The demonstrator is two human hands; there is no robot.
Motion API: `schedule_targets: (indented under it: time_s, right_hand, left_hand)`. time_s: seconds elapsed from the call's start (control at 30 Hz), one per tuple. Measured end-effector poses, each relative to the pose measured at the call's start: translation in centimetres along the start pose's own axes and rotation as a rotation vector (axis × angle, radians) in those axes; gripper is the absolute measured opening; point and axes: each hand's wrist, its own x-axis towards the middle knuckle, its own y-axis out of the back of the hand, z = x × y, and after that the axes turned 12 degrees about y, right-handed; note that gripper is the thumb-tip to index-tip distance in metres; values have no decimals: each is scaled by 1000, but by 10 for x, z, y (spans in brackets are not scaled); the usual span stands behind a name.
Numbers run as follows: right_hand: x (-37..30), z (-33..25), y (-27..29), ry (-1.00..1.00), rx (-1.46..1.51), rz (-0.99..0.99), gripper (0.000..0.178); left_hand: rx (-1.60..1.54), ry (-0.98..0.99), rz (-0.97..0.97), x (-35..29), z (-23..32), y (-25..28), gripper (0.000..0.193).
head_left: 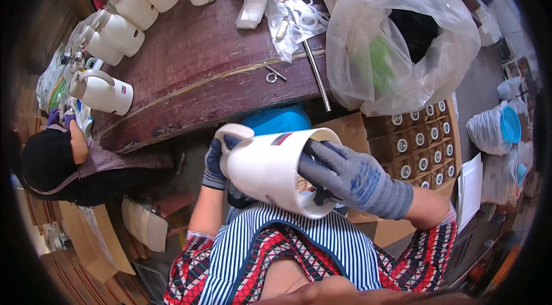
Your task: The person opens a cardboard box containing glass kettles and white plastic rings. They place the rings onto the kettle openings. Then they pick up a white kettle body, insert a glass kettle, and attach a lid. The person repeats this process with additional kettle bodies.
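A white jug (pixel 259 166) with a beige handle lies on its side in front of my apron, its open bottom facing right. At its handle and narrow end is my left hand (pixel 214 164) in a grey-blue glove, the fingers curled round and partly hidden by the jug. My right hand (pixel 351 181), gloved in grey, reaches into the open bottom with its fingers bent inside the rim. Fingertips and anything between them are lost in the shadow there. Some pale and dark parts show inside the opening, too little to name.
Several similar white jugs (pixel 127 6) stand along the left of the dark red table (pixel 201 55). A metal rod (pixel 316 75) juts over its edge near a large clear plastic bag (pixel 402 35). Right below is a divided carton (pixel 422 147) of round-topped pieces. Another person (pixel 52 158) works at left.
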Motion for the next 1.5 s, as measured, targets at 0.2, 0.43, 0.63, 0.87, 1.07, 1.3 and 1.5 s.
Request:
schedule_targets:
  time_s: [0.2,0.43,0.63,0.87,1.07,1.3,1.5]
  right_hand:
    - [36,-44,16,52,-4,-66,73]
    - [59,-63,8,264,-104,-113,46]
    - [69,-75,9,108,-187,-291,50]
    - [77,-66,-4,308,-72,-231,52]
    - [77,-57,-10,461,127,-185,39]
    - [75,-61,-7,190,41,-175,49]
    - [34,-41,-17,135,-138,-309,62]
  left_hand:
    - [-53,-33,3,-4,-34,29,72]
    - [-85,-60,-116,9,-32,58,68]
    - [-134,-79,-137,0,-40,81,65]
    - [-141,-89,-191,10,-36,100,61]
    - [-145,-117,-308,25,-34,103,55]
    - [-196,29,-160,2,-27,107,59]
    - [-221,55,-107,-6,-20,65,57]
